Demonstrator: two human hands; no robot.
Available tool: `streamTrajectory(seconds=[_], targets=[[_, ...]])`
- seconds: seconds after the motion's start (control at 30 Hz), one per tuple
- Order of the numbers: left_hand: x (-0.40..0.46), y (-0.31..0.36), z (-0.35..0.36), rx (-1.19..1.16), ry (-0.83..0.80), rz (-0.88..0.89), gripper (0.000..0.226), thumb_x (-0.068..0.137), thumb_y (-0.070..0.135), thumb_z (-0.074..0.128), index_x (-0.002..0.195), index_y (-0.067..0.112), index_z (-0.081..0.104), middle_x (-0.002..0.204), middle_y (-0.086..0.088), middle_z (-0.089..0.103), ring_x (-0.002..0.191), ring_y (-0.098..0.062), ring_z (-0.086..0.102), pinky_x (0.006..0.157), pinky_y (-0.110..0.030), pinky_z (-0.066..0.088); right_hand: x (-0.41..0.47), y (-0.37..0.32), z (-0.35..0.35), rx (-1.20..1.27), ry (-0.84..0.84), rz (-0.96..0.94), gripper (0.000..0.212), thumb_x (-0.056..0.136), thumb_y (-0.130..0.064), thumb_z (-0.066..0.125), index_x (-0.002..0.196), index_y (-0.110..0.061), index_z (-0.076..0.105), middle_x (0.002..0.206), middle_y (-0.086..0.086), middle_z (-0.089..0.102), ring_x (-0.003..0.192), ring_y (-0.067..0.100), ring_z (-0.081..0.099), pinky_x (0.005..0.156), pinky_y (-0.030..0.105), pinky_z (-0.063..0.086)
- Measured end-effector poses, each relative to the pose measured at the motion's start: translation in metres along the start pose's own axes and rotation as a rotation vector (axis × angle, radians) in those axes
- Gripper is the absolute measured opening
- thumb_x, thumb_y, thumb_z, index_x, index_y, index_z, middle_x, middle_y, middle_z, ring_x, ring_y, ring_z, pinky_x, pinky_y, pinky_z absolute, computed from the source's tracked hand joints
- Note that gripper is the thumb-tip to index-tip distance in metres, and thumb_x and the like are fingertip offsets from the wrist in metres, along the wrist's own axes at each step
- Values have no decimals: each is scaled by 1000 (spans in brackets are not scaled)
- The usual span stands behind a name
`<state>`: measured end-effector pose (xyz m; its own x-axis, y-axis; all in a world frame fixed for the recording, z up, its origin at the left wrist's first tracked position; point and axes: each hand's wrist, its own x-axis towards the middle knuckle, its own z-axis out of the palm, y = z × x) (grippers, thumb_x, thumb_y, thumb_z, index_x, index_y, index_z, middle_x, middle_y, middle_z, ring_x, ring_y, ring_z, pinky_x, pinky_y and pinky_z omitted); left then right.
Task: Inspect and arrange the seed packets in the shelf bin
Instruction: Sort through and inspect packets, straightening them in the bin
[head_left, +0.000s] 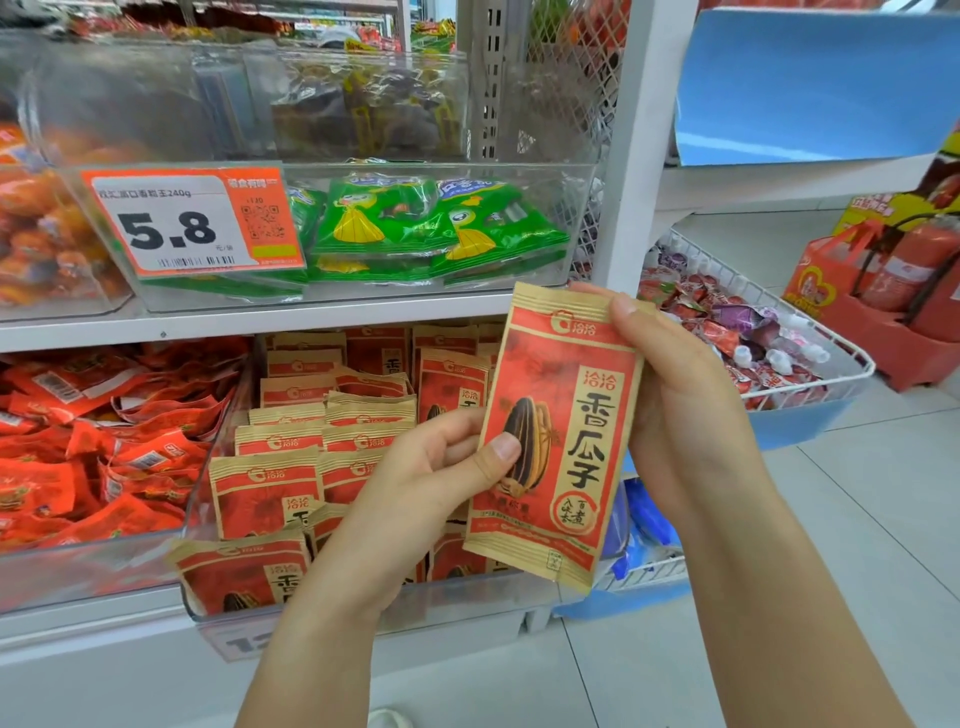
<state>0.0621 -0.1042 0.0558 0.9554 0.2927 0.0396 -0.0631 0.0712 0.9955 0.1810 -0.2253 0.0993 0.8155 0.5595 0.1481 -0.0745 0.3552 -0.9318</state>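
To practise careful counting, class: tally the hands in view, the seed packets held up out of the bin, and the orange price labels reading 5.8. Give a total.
Hands: 2, the left hand and the right hand
Red-and-tan paper seed packet, pinched by both hands: 1
Orange-and-white card price label reading 5.8: 1
Total: 4

On the upper shelf a clear bin of green snack packets (415, 228) carries an orange price tag (192, 221) reading 5.8, red wrapped snacks (98, 447) fill the lower-left bin, and to the right a white wire basket (810, 338) of candies sits near 2 fire extinguishers (914, 270).
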Motion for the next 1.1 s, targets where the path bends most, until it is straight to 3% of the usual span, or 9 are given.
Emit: streamTrajectory(seconds=[0.1, 0.23, 0.33, 0.5, 0.63, 0.7, 0.8, 0.97, 1.1], targets=[[1, 0, 0, -45, 47, -8, 34, 86, 33, 56, 112, 16, 69, 99, -5, 76, 89, -19, 74, 68, -20, 54, 2, 1, -2, -54, -28, 22, 28, 93, -37, 53, 97, -21, 75, 88, 1, 74, 82, 18, 67, 77, 38, 46], [3, 2, 5, -84, 199, 51, 36, 82, 33, 61, 116, 22, 65, 102, 1, 76, 86, -15, 73, 64, -19, 54, 0, -1, -1, -98, -99, 44, 34, 95, -28, 50, 74, -23, 76, 68, -8, 68, 63, 5, 63, 57, 22, 52], [9, -3, 12, 7, 415, 193, 36, 79, 27, 70, 112, 28, 56, 107, 6, 71, 87, -9, 71, 66, -18, 54, -2, 1, 3, -211, -128, 38, 51, 103, -18, 40, 70, -31, 77, 72, -6, 72, 67, 4, 66, 60, 20, 55], [12, -10, 24, 241, 561, 360, 30, 91, 19, 67, 107, 39, 50, 106, 24, 66, 96, 4, 65, 73, -12, 50, -3, 5, 8, -214, -109, 14, 48, 102, -18, 43, 70, -29, 77, 72, -5, 72, 67, 4, 65, 59, 19, 55], [10, -6, 28, 219, 518, 366, 12, 94, 35, 60, 105, 34, 56, 101, 18, 68, 93, -3, 66, 76, -23, 53, -5, 3, 9, -137, -122, -19, 32, 92, -29, 55, 71, -22, 77, 74, -4, 73, 68, 5, 66, 60, 19, 54], [8, 1, 29, 98, 445, 284, 28, 86, 50, 66, 99, 27, 57, 95, 11, 70, 86, -6, 67, 69, -20, 51, -5, 3, 10, -117, -114, -36, 23, 81, -34, 60, 83, -18, 76, 78, -2, 74, 67, 5, 66, 60, 19, 53], [7, 3, 30, 99, 404, 207, 53, 66, 66, 68, 95, 26, 51, 83, 14, 68, 73, -3, 64, 62, -17, 48, -5, 6, 12, -151, -74, -45, 33, 70, -35, 67, 96, -15, 70, 79, -4, 73, 68, 4, 66, 61, 20, 53], [8, 3, 26, 46, 406, 192, 64, 62, 65, 67, 93, 12, 49, 63, 14, 56, 54, 0, 52, 52, -14, 43, -6, 7, 19, -205, -114, -82, 27, 66, -31, 68, 86, -14, 68, 66, -15, 67, 65, -3, 62, 64, 17, 55], [4, 7, 27, -91, 314, 191, 70, 74, 56, 73, 100, -4, 49, 67, 7, 59, 61, -4, 57, 56, -11, 47, -7, 10, 18, -212, -181, -76, 26, 65, -36, 75, 82, -17, 69, 72, -13, 67, 73, 1, 63, 79, 20, 54]])
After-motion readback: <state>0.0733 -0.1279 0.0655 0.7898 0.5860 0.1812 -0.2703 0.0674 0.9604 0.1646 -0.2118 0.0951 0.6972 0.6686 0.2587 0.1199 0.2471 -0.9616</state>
